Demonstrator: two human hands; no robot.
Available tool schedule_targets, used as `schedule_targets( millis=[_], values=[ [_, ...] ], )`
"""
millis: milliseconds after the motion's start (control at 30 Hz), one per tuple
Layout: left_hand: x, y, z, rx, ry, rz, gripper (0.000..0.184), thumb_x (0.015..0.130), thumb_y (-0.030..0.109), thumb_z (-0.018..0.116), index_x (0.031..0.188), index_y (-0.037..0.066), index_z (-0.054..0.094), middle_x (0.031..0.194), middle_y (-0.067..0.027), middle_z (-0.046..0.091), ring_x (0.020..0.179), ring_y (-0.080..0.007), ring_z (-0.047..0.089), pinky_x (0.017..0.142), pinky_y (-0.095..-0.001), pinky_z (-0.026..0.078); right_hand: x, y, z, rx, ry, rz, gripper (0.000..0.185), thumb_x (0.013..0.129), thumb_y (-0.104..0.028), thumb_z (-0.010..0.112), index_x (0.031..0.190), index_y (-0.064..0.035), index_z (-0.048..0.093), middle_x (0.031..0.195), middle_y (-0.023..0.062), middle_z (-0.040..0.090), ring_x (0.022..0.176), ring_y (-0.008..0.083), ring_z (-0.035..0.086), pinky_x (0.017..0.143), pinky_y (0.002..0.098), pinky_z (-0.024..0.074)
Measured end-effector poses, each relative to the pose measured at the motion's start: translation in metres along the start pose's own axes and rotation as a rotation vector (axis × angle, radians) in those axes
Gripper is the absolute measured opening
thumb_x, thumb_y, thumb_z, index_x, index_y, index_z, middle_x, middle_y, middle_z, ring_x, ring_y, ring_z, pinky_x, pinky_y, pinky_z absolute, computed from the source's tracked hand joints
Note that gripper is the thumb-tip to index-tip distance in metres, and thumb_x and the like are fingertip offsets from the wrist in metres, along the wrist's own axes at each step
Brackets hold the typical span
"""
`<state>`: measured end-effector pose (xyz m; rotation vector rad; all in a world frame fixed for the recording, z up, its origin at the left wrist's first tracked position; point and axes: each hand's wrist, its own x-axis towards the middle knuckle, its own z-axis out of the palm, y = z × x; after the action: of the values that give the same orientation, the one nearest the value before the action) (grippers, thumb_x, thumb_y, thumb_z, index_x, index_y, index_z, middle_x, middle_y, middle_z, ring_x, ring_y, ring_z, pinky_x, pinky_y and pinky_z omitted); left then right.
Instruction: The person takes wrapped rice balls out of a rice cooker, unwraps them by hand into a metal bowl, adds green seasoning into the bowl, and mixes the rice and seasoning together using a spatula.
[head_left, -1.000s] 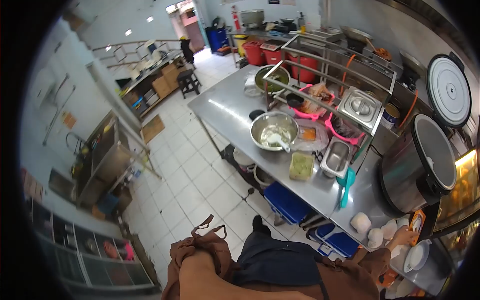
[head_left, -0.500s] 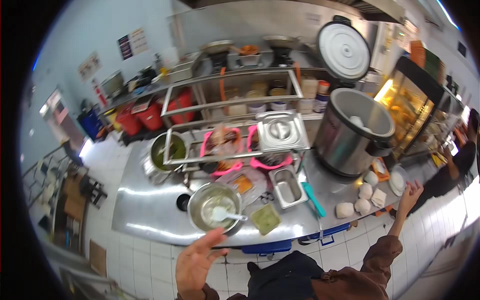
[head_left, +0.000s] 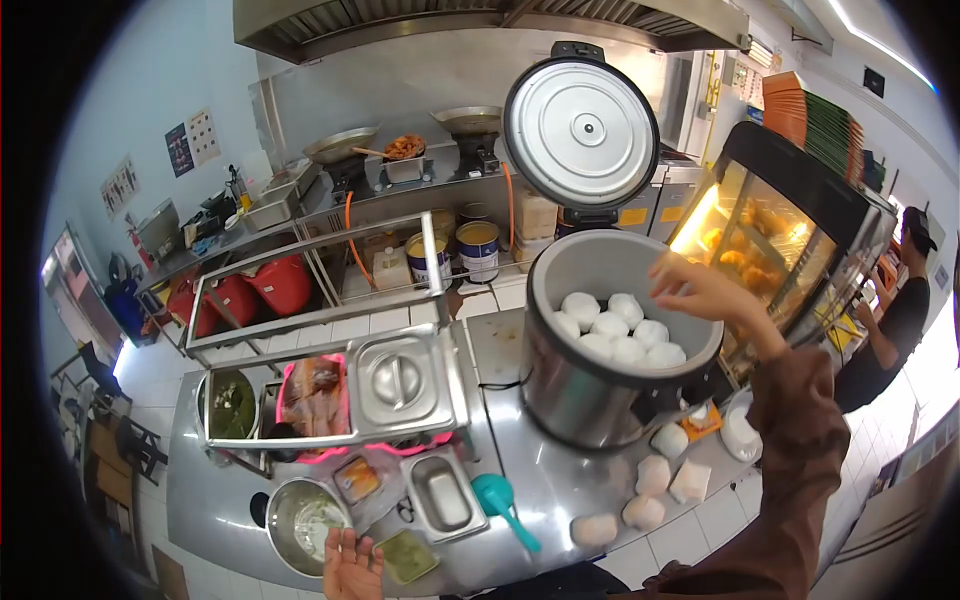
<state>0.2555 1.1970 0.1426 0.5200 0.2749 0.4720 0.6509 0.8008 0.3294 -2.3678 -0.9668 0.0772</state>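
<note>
My right hand [head_left: 692, 288] reaches over the rim of a large steel rice cooker [head_left: 568, 385], fingers loosely bent, with nothing seen in them. Several round white bundles [head_left: 609, 326] lie inside the cooker, below and left of that hand. Its lid [head_left: 585, 130] stands raised behind. My left hand [head_left: 352, 568] is low at the front, palm up and fingers spread, holding nothing. Beside it are a steel mixing bowl [head_left: 292, 520] with pale green residue and a square container of green paste [head_left: 408, 556]. More wrapped white bundles [head_left: 652, 475] lie on the counter before the cooker.
A teal scoop [head_left: 494, 492] lies beside an empty steel pan [head_left: 441, 492]. Left of the cooker stands a metal rack [head_left: 330, 440] with a lidded pan [head_left: 400, 385] and pink-rimmed tubs. A lit display case [head_left: 765, 235] stands right; beyond it is another person [head_left: 895, 330].
My right hand has moved from beside the counter's right end to above the cooker's opening. The view has turned right and now shows the bundles inside. My left hand has lowered.
</note>
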Motion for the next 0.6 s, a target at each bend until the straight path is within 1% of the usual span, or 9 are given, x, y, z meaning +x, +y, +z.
schedule_targets(
  millis=[67, 133, 167, 233, 267, 333, 400, 467, 600],
  values=[
    [0.006, -0.035, 0.013, -0.201, -0.107, -0.041, 0.045, 0.086, 0.021, 0.047, 0.127, 0.004, 0.039, 0.118, -0.0121, 0.048, 0.107, -0.0255, 0.044, 0.094, -0.0428, 0.032, 0.047, 0.053, 0.005, -0.095, -0.234, 0.059, 0.042, 0.07, -0.007, 0.066, 0.106, -0.0117, 0.044, 0.094, 0.0061, 0.062, 0.081, 0.0235, 0.061, 0.068, 0.036, 0.0478],
    [0.004, -0.057, 0.062, -0.122, -0.073, -0.049, 0.046, 0.085, 0.022, 0.051, 0.126, 0.004, 0.04, 0.116, -0.0105, 0.049, 0.105, -0.0244, 0.045, 0.091, -0.0419, 0.034, 0.079, 0.116, 0.025, -0.36, -0.315, -0.233, 0.051, 0.062, -0.001, 0.067, 0.106, -0.0126, 0.043, 0.095, 0.0087, 0.061, 0.085, 0.0301, 0.06, 0.068, 0.0394, 0.0473],
    [0.003, -0.066, 0.078, 0.011, -0.039, -0.051, 0.045, 0.085, 0.022, 0.052, 0.125, 0.004, 0.042, 0.115, -0.0096, 0.05, 0.105, -0.0241, 0.045, 0.09, -0.0414, 0.034, 0.092, 0.138, 0.036, -0.356, -0.317, -0.243, 0.051, 0.062, -0.001, 0.067, 0.106, -0.0126, 0.043, 0.095, 0.0087, 0.061, 0.085, 0.0301, 0.06, 0.068, 0.0394, 0.0473],
    [0.003, -0.088, 0.105, 0.18, 0.033, -0.004, 0.04, 0.086, 0.024, 0.053, 0.121, 0.007, 0.045, 0.114, -0.0069, 0.051, 0.105, -0.024, 0.045, 0.086, -0.0411, 0.037, 0.11, 0.172, 0.057, -0.448, -0.588, -0.156, 0.055, 0.06, 0.001, 0.066, 0.108, -0.0126, 0.043, 0.104, 0.0085, 0.057, 0.093, 0.0335, 0.056, 0.077, 0.0413, 0.0461],
    [0.005, -0.094, 0.113, 0.182, 0.039, 0.005, 0.04, 0.086, 0.024, 0.053, 0.121, 0.007, 0.045, 0.114, -0.0069, 0.051, 0.105, -0.024, 0.045, 0.086, -0.0411, 0.037, 0.116, 0.186, 0.067, -0.446, -0.59, -0.167, 0.055, 0.06, 0.001, 0.066, 0.108, -0.0126, 0.043, 0.104, 0.0085, 0.057, 0.093, 0.0335, 0.056, 0.077, 0.0413, 0.0461],
    [0.008, -0.106, 0.128, 0.215, 0.045, -0.006, 0.037, 0.086, 0.024, 0.053, 0.118, 0.008, 0.047, 0.113, -0.006, 0.051, 0.106, -0.0239, 0.046, 0.085, -0.0414, 0.038, 0.125, 0.21, 0.083, -0.557, -0.636, -0.379, 0.059, 0.056, 0.007, 0.063, 0.106, -0.0153, 0.043, 0.095, 0.0108, 0.059, 0.089, 0.0334, 0.058, 0.067, 0.0425, 0.0461],
    [0.008, -0.115, 0.14, 0.252, 0.113, 0.022, 0.034, 0.086, 0.024, 0.053, 0.116, 0.009, 0.048, 0.113, -0.0052, 0.051, 0.105, -0.0233, 0.046, 0.085, -0.0415, 0.038, 0.132, 0.22, 0.091, -0.508, -0.704, -0.35, 0.06, 0.055, 0.008, 0.062, 0.106, -0.0166, 0.042, 0.098, 0.0101, 0.057, 0.092, 0.0325, 0.056, 0.068, 0.0419, 0.0464],
    [0.012, -0.122, 0.151, 0.282, 0.085, 0.05, 0.032, 0.086, 0.024, 0.052, 0.114, 0.01, 0.049, 0.113, -0.0055, 0.051, 0.104, -0.0235, 0.047, 0.086, -0.0419, 0.038, 0.132, 0.221, 0.092, -0.568, -0.67, -0.42, 0.061, 0.055, 0.008, 0.062, 0.106, -0.0171, 0.041, 0.1, 0.0083, 0.056, 0.098, 0.0314, 0.053, 0.069, 0.0405, 0.0469],
    [0.019, -0.129, 0.147, 0.279, 0.029, 0.009, 0.032, 0.087, 0.024, 0.051, 0.115, 0.01, 0.049, 0.114, -0.0065, 0.051, 0.106, -0.0252, 0.046, 0.088, -0.0427, 0.037, 0.131, 0.216, 0.088, -0.598, -0.726, -0.388, 0.059, 0.057, 0.005, 0.063, 0.107, -0.0185, 0.041, 0.103, 0.0078, 0.055, 0.103, 0.0293, 0.05, 0.069, 0.0385, 0.0472]
  ],
)
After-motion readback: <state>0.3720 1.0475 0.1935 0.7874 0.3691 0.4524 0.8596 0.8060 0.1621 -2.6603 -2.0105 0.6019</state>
